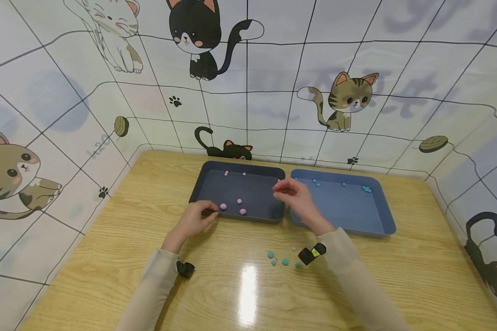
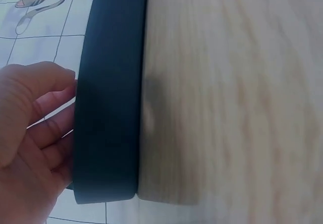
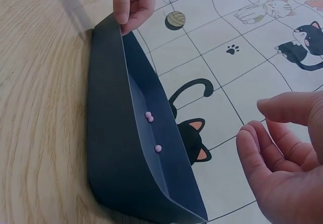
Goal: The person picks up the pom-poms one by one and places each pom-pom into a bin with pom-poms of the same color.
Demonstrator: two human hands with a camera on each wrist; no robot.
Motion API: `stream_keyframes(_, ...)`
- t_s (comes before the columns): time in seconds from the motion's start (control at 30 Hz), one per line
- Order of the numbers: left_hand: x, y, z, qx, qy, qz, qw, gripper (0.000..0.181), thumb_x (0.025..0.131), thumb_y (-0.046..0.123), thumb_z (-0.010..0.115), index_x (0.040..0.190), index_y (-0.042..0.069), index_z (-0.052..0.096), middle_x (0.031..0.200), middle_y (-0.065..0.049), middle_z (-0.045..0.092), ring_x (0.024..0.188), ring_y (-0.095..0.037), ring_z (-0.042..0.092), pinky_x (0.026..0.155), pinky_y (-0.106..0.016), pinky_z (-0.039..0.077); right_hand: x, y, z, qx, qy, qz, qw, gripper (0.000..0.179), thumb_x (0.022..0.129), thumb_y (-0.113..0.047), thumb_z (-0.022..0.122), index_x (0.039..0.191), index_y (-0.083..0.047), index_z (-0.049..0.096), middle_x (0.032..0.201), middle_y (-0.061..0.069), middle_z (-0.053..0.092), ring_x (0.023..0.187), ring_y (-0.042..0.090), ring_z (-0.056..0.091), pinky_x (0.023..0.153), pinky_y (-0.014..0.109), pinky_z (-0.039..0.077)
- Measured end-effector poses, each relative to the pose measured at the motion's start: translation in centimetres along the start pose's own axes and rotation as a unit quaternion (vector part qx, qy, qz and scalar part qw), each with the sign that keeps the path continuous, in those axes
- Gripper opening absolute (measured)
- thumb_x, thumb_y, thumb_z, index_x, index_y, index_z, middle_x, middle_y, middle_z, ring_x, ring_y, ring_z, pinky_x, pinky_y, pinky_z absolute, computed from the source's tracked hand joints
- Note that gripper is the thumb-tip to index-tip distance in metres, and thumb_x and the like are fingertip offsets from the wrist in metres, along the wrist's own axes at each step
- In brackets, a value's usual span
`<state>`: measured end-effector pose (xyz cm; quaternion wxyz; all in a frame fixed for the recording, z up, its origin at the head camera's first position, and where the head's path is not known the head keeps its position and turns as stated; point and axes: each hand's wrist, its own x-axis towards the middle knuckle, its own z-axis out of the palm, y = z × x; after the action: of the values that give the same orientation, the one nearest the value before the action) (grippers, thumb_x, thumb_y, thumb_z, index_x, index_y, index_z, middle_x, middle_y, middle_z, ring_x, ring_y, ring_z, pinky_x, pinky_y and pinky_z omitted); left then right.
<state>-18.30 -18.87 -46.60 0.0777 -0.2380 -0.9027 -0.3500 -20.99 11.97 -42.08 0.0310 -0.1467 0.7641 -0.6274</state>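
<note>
My left hand [image 1: 195, 218] is at the near left corner of the dark tray [image 1: 248, 219]. In the left wrist view its thumb [image 2: 58, 76] meets the rim, and the curled fingers pass behind the tray wall [image 2: 108, 98]. My right hand [image 1: 295, 197] hovers over the gap between the dark tray and the blue tray [image 1: 343, 231]. Its thumb and index finger stand apart with nothing between them in the right wrist view. A small pink ball [image 1: 279, 180] shows beside those fingertips. Larger pink balls [image 1: 242, 212] lie along the dark tray's near side.
Small pink balls [image 1: 226, 173] lie at the dark tray's far side. Several teal balls [image 1: 366, 189] are in the blue tray. On the wooden table [image 1: 215, 285] in front are loose teal balls [image 1: 285, 262] and a pink ball [image 1: 293, 249]. A cat-patterned sheet [image 1: 269, 110] rises behind.
</note>
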Motion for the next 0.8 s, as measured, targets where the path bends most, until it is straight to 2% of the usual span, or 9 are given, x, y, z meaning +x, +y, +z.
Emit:
stream_keyframes(0.1, 0.1, 0.3, -0.1, -0.002, 0.011, 0.011, 0.9999, 0.006, 0.083, 0.002, 0.068, 0.088, 0.001, 0.068, 0.085, -0.007, 0.067, 0.079, -0.019, 0.062, 0.072, -0.036, 0.053, -0.6, 0.1, -0.5, -0.003, 0.003, -0.003, 1.0000, 0.019, 0.086, 0.001, 0.064, 0.103, 0.007, 0.060, 0.103, 0.019, 0.060, 0.085, 0.007, 0.059, 0.069, 0.031, 0.050)
stream_keyframes(0.27, 0.1, 0.5, -0.1, -0.004, 0.020, 0.022, 0.9995, 0.006, 0.082, 0.001, 0.069, 0.088, 0.000, 0.068, 0.084, -0.007, 0.067, 0.078, -0.020, 0.063, 0.070, -0.037, 0.053, -1.7, 0.2, -1.2, 0.001, 0.000, 0.002, 1.0000, 0.019, 0.086, 0.002, 0.064, 0.103, 0.008, 0.059, 0.106, 0.024, 0.058, 0.088, 0.007, 0.059, 0.076, 0.023, 0.051)
stream_keyframes(0.47, 0.1, 0.4, -0.1, -0.011, 0.016, 0.014, 0.9997, 0.006, 0.082, 0.000, 0.069, 0.089, 0.000, 0.068, 0.085, -0.007, 0.067, 0.080, -0.021, 0.063, 0.072, -0.039, 0.053, -3.4, 0.5, -2.1, -0.001, -0.013, -0.021, 0.9997, 0.017, 0.085, 0.004, 0.064, 0.100, 0.010, 0.058, 0.101, 0.023, 0.059, 0.091, 0.011, 0.060, 0.080, 0.023, 0.050)
stream_keyframes(0.63, 0.1, 0.3, -0.1, -0.013, 0.011, 0.010, 0.9998, 0.007, 0.082, 0.000, 0.069, 0.089, 0.000, 0.068, 0.086, -0.007, 0.067, 0.081, -0.022, 0.063, 0.073, -0.039, 0.053, -5.3, 0.8, -2.7, -0.001, -0.029, -0.033, 0.9990, 0.018, 0.084, 0.004, 0.064, 0.100, 0.011, 0.058, 0.099, 0.021, 0.060, 0.090, 0.014, 0.061, 0.076, 0.023, 0.051)
stream_keyframes(0.8, 0.1, 0.2, -0.1, -0.011, 0.008, 0.007, 0.9999, 0.008, 0.082, 0.000, 0.069, 0.090, 0.000, 0.068, 0.087, -0.008, 0.068, 0.082, -0.022, 0.063, 0.074, -0.039, 0.053, -6.9, 1.0, -3.1, -0.010, -0.041, -0.018, 0.9989, 0.018, 0.085, 0.001, 0.065, 0.100, 0.009, 0.059, 0.098, 0.022, 0.061, 0.089, 0.014, 0.060, 0.075, 0.023, 0.051)
